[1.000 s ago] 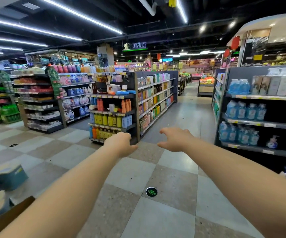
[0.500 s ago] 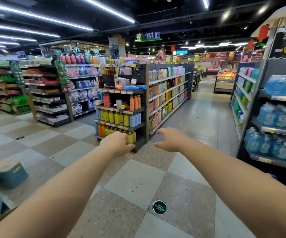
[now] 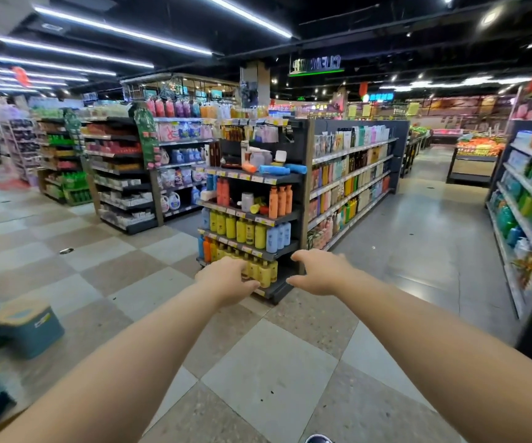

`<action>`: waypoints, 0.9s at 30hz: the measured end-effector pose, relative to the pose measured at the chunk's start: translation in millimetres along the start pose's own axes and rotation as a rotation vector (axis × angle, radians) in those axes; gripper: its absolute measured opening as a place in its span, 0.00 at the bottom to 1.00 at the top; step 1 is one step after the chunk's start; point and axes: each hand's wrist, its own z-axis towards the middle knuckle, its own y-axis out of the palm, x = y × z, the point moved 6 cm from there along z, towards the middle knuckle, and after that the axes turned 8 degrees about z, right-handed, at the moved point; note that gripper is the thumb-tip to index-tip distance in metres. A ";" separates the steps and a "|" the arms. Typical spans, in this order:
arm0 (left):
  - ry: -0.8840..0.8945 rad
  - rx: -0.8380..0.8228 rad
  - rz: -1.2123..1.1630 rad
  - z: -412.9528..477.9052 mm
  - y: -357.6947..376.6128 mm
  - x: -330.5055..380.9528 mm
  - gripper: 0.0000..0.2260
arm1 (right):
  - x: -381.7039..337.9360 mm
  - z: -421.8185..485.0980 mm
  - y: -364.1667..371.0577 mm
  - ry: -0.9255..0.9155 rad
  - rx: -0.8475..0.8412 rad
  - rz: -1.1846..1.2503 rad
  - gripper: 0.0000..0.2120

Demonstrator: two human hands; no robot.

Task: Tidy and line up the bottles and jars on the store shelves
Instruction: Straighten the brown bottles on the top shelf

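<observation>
Bottles (image 3: pixel 266 273) on the bottom shelf (image 3: pixel 276 290) partly behind left hand (image 3: pixel 226 279), right hand (image 3: pixel 319 273) alongside, both grips slack, empty.

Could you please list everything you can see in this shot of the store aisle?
end shelf unit: one, dark, centre
blue tubes: two, blue, lying on the top shelf
orange bottles: three, orange, second shelf, right end
yellow bottles: one row, yellow, third shelf
pale blue bottles: a few, right of the yellow row
storage boxes: at least two, teal, floor at left
produce stand: one, orange goods, far right
left hand: held out, empty
right hand: held out, empty
</observation>
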 end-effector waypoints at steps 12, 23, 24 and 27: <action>0.036 -0.046 0.012 235.1 23.7 -114.6 0.23 | -19.2 253.9 15.0 0.033 0.005 0.057 0.26; 0.031 -0.054 0.027 417.6 51.7 -207.7 0.19 | -46.6 472.5 37.9 0.006 -0.017 0.088 0.28; 0.025 -0.056 0.044 434.8 55.6 -217.4 0.20 | -49.1 494.7 41.3 -0.003 -0.018 0.084 0.28; 0.001 -0.045 0.070 492.5 63.6 -245.6 0.23 | -54.8 567.0 49.8 -0.031 -0.014 0.077 0.29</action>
